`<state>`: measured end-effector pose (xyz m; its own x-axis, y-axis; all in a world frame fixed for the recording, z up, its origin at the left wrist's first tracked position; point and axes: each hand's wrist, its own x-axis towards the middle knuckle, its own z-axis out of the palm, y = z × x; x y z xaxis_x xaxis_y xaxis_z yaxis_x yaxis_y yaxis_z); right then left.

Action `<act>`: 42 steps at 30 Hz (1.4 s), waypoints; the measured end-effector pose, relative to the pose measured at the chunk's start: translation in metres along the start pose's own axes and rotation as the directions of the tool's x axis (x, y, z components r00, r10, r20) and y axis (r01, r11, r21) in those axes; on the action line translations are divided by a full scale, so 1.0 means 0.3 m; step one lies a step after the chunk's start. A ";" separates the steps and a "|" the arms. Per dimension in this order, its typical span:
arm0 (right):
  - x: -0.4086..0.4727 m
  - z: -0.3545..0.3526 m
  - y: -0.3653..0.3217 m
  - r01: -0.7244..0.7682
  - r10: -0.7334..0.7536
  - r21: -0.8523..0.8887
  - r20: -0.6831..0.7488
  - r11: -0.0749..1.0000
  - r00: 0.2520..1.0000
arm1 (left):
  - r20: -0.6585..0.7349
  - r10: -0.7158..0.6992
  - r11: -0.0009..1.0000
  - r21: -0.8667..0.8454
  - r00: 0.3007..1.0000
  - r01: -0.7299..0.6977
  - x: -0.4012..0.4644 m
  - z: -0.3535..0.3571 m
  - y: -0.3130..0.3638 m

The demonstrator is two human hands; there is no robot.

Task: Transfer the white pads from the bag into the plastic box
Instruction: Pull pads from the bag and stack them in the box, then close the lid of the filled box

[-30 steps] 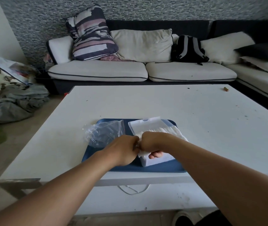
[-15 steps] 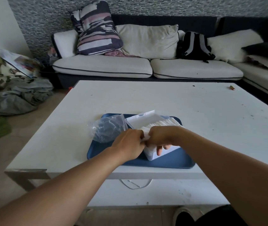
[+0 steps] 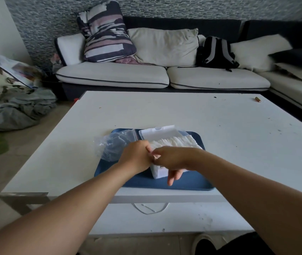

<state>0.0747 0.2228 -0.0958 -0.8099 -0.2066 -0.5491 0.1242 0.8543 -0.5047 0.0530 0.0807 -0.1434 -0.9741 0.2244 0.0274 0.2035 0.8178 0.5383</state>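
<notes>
Nearest to you, your right hand [image 3: 172, 160] lies across the front of the plastic box [image 3: 158, 171], its fingers relaxed and pointing down over the front wall, and it seems to hold nothing. Your left hand [image 3: 136, 156] is just beside it, touching it, with the fingers curled, but what they pinch is hidden behind the knuckles, so I cannot tell if a pad is between them. The white pads [image 3: 176, 142] stand in a tight row in the box and rise above its rim, so I judge the transfer is nearly finished. Here is the first risk: if you push the row down or sideways with force, the outer pads can spill over the rim onto the blue tray [image 3: 188, 181]. The box is light, so a push from your right hand against the front wall can make it slide or tip on the smooth tray. The clear bag [image 3: 113, 146] lies crumpled to the left of the box, partly on the tray, and it looks empty, though a thin pad inside the folds would be hard to see; check before you put it away. Behind the pads the lid [image 3: 158, 133] stands open, and a pad caught under it will stop it from closing.
</notes>
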 end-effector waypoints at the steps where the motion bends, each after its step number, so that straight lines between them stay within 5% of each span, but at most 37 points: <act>1: -0.015 -0.038 0.020 0.056 -0.050 0.067 -0.084 0.996 0.995 | 0.004 -0.022 1.000 -0.021 1.000 0.022 0.013 -0.005 -0.013; 3: -0.028 -0.124 0.081 0.133 -0.058 0.155 -0.415 0.979 0.908 | -0.032 -0.038 0.999 -0.032 0.999 0.037 0.024 -0.005 -0.029; 6: -0.003 -0.195 0.223 0.056 0.031 0.086 -0.774 0.995 0.633 | -0.158 -0.008 0.999 -0.053 0.987 0.000 0.013 0.011 -0.002; 11: 0.102 -0.047 0.316 0.135 -0.057 0.105 -0.540 0.985 0.840 | 0.060 0.038 0.998 0.042 0.997 -0.041 0.014 0.103 0.113; 14: 0.151 0.016 0.277 0.141 -0.106 0.029 -0.515 0.990 0.851 | 0.139 -0.078 0.982 0.179 0.987 0.052 0.049 0.146 0.110; 17: 0.160 0.075 0.245 -0.087 -0.097 -0.292 -0.564 0.952 0.820 | 0.144 -0.067 0.951 0.309 0.987 0.020 0.088 0.147 0.075; 19: 0.146 0.082 0.232 -0.084 -0.213 -0.427 -0.600 0.900 0.771 | 0.173 -0.060 0.932 0.363 0.983 -0.007 0.102 0.143 0.060; 22: 0.153 0.053 0.250 0.134 -0.340 -0.414 -0.478 0.900 0.810 | 0.231 -0.057 0.911 0.411 0.971 -0.044 0.116 0.145 0.054; 24: 0.158 0.046 0.256 0.141 -0.335 -0.459 -0.375 0.877 0.864 | 0.294 -0.041 0.900 0.427 0.955 -0.092 0.122 0.136 0.039; 28: 0.165 0.052 0.245 0.081 -0.272 -0.440 -0.391 0.894 0.879 | 0.316 0.064 0.905 0.382 0.947 -0.188 0.109 0.110 -0.006; 32: 0.174 0.075 0.263 0.216 -0.317 -0.239 -0.565 0.947 0.762 | 0.131 0.183 0.914 0.343 0.974 -0.218 0.075 0.113 0.000; 35: 0.209 -0.005 0.297 0.299 0.001 0.241 -0.780 0.923 0.626 | -0.200 0.030 0.995 0.101 0.979 -0.010 0.074 0.073 0.030; 37: 0.201 -0.072 0.301 0.275 0.259 0.624 -0.627 0.731 0.735 | -0.220 -0.244 0.952 -0.242 0.945 0.189 0.081 0.044 0.046; 39: 0.174 -0.081 0.306 0.139 0.321 0.859 -0.328 0.492 0.889 | -0.102 -0.368 0.883 -0.350 0.924 0.313 0.091 0.041 0.046; 42: 0.134 -0.064 0.310 0.035 0.275 0.886 -0.180 0.463 0.945 | 0.016 -0.485 0.767 -0.471 0.874 0.435 0.120 0.033 0.037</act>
<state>0.0428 0.3030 -0.1519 -0.8342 0.1254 -0.5370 0.5373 -0.0341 -0.8427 0.0210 0.1032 -0.1446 -0.9488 -0.1919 -0.2509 -0.3135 0.4754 0.8220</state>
